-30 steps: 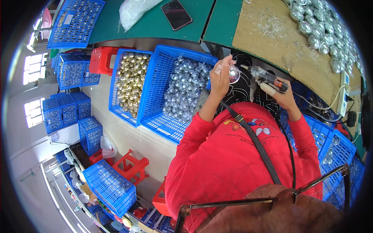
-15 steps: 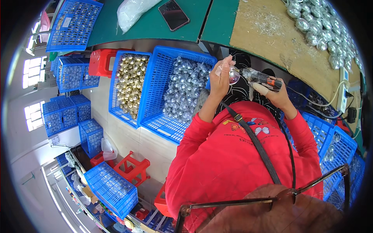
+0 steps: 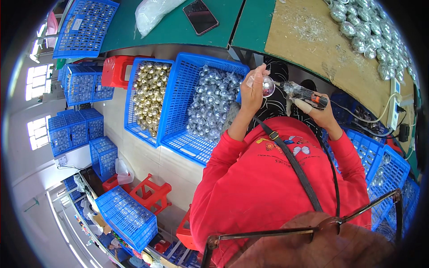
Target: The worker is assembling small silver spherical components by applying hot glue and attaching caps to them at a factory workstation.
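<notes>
In my left hand (image 3: 254, 91) I hold a shiny silver ball ornament (image 3: 268, 86), the fingers closed round its left side and a bit of clear film near the fingertips. My right hand (image 3: 319, 111) is wrapped round a black and orange glue gun (image 3: 306, 95) with a whitish, crusted front. Its narrow tip points left at the ball, with a small gap between them. A light covering wraps one finger of the right hand. Both hands are above my lap, below the table's edge.
A blue crate (image 3: 183, 89) of silver balls and a smaller blue crate (image 3: 138, 123) of gold balls stand at left. On the table, a brown board (image 3: 304, 49) bears pale scraps and many silver balls (image 3: 364, 31). A power strip (image 3: 393, 105) with cables lies at right; a phone (image 3: 200, 17) lies farther left.
My right hand has drawn the glue gun slightly right and down, away from the ball. More of the ball shows in my left hand, which has barely moved.
</notes>
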Motion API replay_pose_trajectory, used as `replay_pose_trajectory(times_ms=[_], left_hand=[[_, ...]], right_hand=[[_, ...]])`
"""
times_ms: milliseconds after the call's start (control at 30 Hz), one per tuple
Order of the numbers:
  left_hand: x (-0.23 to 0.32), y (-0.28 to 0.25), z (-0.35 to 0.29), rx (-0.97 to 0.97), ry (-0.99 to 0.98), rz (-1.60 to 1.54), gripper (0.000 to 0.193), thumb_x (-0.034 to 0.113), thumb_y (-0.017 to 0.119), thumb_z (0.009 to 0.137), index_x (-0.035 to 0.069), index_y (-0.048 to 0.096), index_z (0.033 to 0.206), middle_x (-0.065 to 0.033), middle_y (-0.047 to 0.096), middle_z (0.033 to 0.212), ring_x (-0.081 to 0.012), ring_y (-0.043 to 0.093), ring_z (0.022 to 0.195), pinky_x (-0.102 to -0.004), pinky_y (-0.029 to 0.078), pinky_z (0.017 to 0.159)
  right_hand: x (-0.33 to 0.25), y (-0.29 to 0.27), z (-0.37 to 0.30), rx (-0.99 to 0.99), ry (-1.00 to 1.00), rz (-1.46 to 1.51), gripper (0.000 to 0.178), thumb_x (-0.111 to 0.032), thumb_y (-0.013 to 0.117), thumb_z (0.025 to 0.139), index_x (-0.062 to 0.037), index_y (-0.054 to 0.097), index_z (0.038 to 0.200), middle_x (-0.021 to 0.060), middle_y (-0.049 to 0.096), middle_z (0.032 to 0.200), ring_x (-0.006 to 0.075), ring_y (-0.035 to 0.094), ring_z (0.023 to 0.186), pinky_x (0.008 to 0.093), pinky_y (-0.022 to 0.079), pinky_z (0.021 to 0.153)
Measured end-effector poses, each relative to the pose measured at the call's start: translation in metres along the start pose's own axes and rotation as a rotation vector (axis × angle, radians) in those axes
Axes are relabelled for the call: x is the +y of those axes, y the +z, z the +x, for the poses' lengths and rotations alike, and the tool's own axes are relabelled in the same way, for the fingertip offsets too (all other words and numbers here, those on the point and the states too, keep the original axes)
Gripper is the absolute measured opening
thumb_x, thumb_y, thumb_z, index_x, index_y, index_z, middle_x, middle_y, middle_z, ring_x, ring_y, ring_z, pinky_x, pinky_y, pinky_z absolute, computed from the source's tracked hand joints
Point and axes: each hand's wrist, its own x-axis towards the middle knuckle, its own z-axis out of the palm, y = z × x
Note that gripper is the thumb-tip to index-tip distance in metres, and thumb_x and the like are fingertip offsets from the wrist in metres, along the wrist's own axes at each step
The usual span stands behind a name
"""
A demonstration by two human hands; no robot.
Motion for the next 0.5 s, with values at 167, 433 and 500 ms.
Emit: replay_pose_trajectory(times_ms=[167,433,500], left_hand=[[0.0,0.003,0.002,0.014,0.045,-0.009,0.034,0.023,0.04,0.098,-0.001,0.059,0.112,-0.0096,0.061,0.097,-0.0131,0.057,0.085,-0.0243,0.044,0.075],[-0.003,-0.002,-0.002,0.047,-0.017,-0.074,0.033,0.023,0.041,0.098,-0.002,0.058,0.113,-0.0091,0.061,0.097,-0.0125,0.057,0.085,-0.024,0.044,0.075],[-0.004,-0.002,0.0,0.046,-0.012,-0.075,0.033,0.022,0.041,0.098,-0.002,0.058,0.113,-0.0091,0.061,0.097,-0.0125,0.057,0.085,-0.024,0.044,0.075]], right_hand=[[-0.004,0.0,0.0,-0.032,0.017,0.017,0.025,-0.015,0.071,0.078,-0.0006,0.067,0.098,0.0002,0.065,0.083,0.0035,0.054,0.07,0.0193,0.043,0.063],[0.004,-0.016,-0.004,0.037,0.151,0.02,0.024,-0.013,0.07,0.079,-0.0003,0.066,0.099,0.0007,0.067,0.089,0.0034,0.055,0.076,0.0184,0.044,0.069],[0.003,-0.017,-0.006,0.089,0.099,0.014,0.023,-0.012,0.069,0.079,-0.0001,0.066,0.099,0.0015,0.067,0.09,0.0032,0.055,0.076,0.0186,0.044,0.069]])
